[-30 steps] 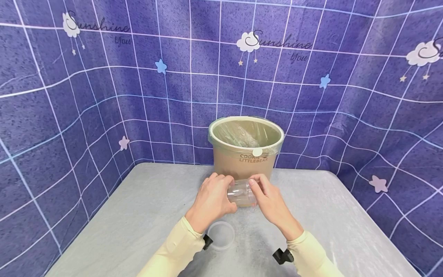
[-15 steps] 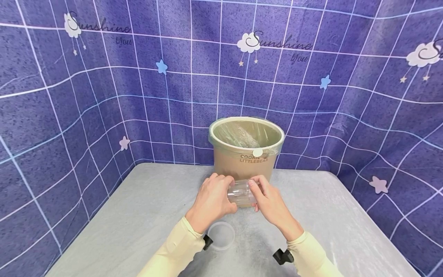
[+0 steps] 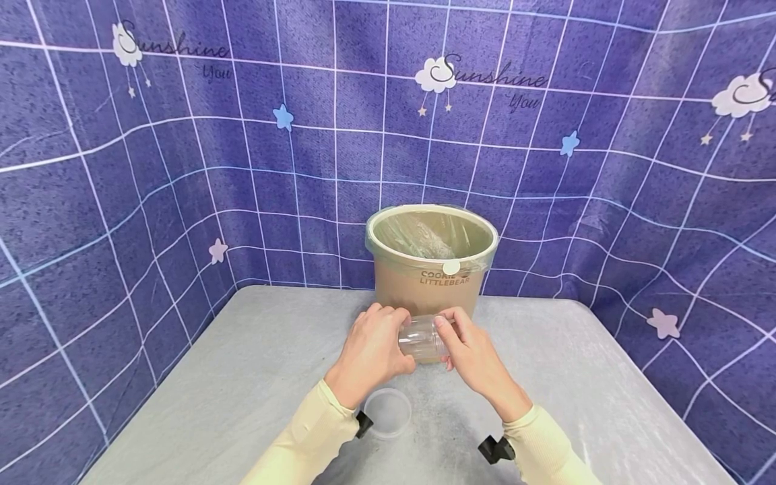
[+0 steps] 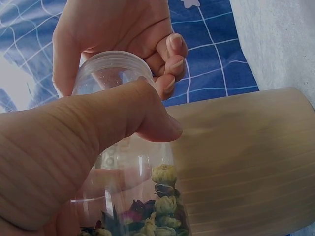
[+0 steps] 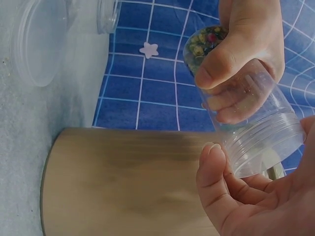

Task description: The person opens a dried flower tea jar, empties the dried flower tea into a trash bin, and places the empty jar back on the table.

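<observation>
The left hand (image 3: 371, 347) curls its fingers round a sideways clear jar (image 3: 417, 338) of dried flowers (image 4: 165, 211) — the right hand (image 3: 475, 350), fingers bent, grips its threaded mouth (image 5: 263, 140) — over the desk (image 3: 545, 377), before the bin (image 3: 418, 291).

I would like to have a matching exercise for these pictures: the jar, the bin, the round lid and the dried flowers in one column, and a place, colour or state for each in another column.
Column one
1. jar
2. bin
3. round lid
4. dried flowers

Column two
A. lying on the table
B. yellow and dark red
C. held by the left hand and the right hand
D. lined with a see-through bag

Pairs: 1-C, 2-D, 3-A, 4-B.
</observation>
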### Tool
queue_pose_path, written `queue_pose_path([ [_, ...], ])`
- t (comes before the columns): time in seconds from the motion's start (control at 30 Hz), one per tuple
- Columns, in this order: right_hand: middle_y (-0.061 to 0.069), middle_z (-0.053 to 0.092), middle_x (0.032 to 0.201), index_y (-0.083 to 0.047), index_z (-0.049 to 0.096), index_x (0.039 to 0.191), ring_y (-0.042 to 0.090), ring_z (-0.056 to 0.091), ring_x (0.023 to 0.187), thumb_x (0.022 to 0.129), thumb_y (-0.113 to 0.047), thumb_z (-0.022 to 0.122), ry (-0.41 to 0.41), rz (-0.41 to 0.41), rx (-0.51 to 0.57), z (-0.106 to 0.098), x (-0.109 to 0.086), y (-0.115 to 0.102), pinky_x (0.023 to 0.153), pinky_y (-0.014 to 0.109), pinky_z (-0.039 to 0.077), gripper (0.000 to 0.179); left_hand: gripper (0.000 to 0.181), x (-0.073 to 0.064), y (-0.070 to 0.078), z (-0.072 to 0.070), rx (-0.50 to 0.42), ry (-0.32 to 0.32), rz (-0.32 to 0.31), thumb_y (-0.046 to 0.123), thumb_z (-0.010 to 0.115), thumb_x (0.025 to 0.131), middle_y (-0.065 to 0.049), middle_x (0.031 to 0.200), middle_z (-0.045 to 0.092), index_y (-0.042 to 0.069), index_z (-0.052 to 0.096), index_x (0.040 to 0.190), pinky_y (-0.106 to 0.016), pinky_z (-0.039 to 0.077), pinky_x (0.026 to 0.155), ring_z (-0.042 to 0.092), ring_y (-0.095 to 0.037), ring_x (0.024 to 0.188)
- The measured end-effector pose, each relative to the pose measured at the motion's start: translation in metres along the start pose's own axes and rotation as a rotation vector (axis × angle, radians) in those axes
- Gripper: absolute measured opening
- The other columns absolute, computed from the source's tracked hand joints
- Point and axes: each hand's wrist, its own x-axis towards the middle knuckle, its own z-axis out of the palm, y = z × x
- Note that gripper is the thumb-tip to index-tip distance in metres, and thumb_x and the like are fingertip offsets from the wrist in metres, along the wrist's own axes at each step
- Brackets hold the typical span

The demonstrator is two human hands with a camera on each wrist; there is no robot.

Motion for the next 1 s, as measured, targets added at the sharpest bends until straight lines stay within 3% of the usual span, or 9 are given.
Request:
queue_pose_path([
  [0.13, 0.001, 0.066, 0.081, -0.02, 0.058, 0.116, 0.021, 0.063, 0.055, 0.108, -0.042, 0.049, 0.0, -0.009, -0.005, -0.0001, -0.0004, -0.0002, 0.053, 0.031, 0.053, 0.025, 0.045, 0.0001, 0.0, -0.0002, -0.001, -0.002, 0.0, 0.025, 0.088, 0.052, 0.007, 0.076, 0.061, 0.015, 0.069, 0.092, -0.035, 0.044, 0.068, 0.052, -0.018, 0.075],
  [0.33, 0.001, 0.067, 0.084, -0.021, 0.057, 0.118, 0.028, 0.064, 0.057, 0.108, -0.041, 0.049, -0.002, -0.033, -0.001, 0.0001, -0.0007, 0.0007, 0.053, 0.031, 0.053, 0.024, 0.045, -0.0001, -0.001, -0.0001, 0.0, -0.003, 0.003, 0.024, 0.089, 0.052, 0.006, 0.077, 0.062, 0.014, 0.07, 0.092, -0.035, 0.044, 0.068, 0.052, -0.018, 0.075],
  [0.6, 0.0, 0.065, 0.083, -0.021, 0.056, 0.121, 0.016, 0.058, 0.054, 0.108, -0.039, 0.05, -0.008, -0.067, -0.017, 0.0001, -0.001, 0.001, 0.054, 0.03, 0.051, 0.023, 0.045, 0.0, -0.0018, -0.0005, -0.003, -0.006, 0.003, 0.024, 0.089, 0.052, 0.006, 0.076, 0.061, 0.014, 0.07, 0.092, -0.034, 0.044, 0.069, 0.051, -0.017, 0.074],
  [1.0, 0.0, 0.061, 0.08, -0.022, 0.054, 0.123, 0.015, 0.058, 0.056, 0.108, -0.037, 0.05, -0.034, -0.099, -0.027, -0.0022, -0.0011, 0.0014, 0.054, 0.03, 0.05, 0.022, 0.046, 0.0004, -0.0028, -0.0011, -0.003, -0.011, 0.003, 0.024, 0.089, 0.052, 0.006, 0.078, 0.062, 0.014, 0.069, 0.092, -0.036, 0.045, 0.07, 0.052, -0.019, 0.075],
])
